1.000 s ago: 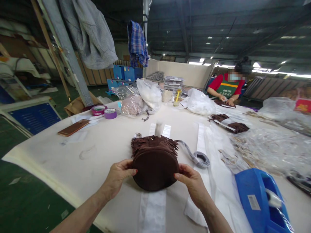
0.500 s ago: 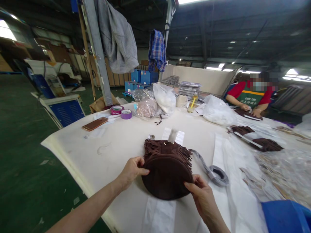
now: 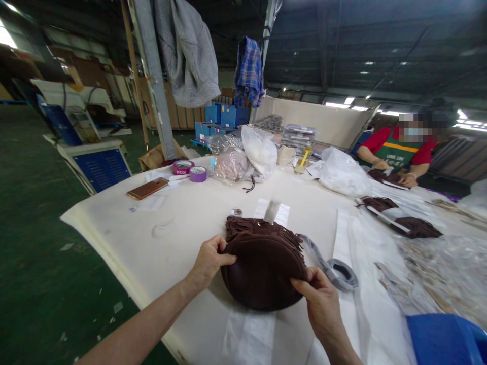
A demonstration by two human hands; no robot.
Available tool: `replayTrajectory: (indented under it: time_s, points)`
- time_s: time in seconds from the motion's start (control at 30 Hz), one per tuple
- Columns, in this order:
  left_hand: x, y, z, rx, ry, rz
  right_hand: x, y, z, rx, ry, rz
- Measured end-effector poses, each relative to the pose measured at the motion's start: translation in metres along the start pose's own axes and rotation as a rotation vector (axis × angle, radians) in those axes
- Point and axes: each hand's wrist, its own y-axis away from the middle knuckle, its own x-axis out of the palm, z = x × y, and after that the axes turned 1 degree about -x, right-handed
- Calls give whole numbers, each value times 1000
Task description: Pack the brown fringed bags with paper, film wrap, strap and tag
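Hands [image 3: 208, 261] gripping opposite edges | brown fringed bag [image 3: 264, 274] | between them

The fringed bag [image 3: 264, 276] has a matt, smooth face, perhaps suede, and the plastic wrap [image 3: 233, 166] looks glossy.

We see a dim roof [image 3: 353, 45], lights [image 3: 337, 105] glaring at far right and left, a softly lit table [image 3: 114, 228], faint shadow beneath the bag [image 3: 264, 274], and blurred outer edges.
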Motion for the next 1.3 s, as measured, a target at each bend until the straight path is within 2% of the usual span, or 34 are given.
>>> replayTrajectory:
  time_s: [0.1, 0.3, 0.5, 0.67, 0.83, 1.0, 1.07, 1.2, 1.3]
  points:
    - [-1, -1, -1, 9, -45, 16, 3, 0, 2, 16, 35, -2]
    - [-6, -6, 8, 9, -175, 126, 4, -3, -2, 0, 232, 39]
    - [-10, -9, 13, 64, -309, 118, 0, -7, -11, -32, 313, -5]
    - [-11, -12, 13, 154, -338, 136, -4, -13, -11, -43, 415, 29]
    - [-10, -15, 16, 146, -349, 170, -5, -15, -8, -80, 481, 17]
    - [-12, -16, 8, 177, -373, 152, -4, -10, -4, -99, 532, 46]
    - [-12, -16, 7, 260, -402, 174, -3, -10, -7, -107, 541, 56]
    - [-15, -18, 17, 535, -519, 271, -4, -12, -19, -107, 557, 42]
    - [-20, -19, 30, 640, -582, 313, -8, -13, -29, -203, 646, 37]
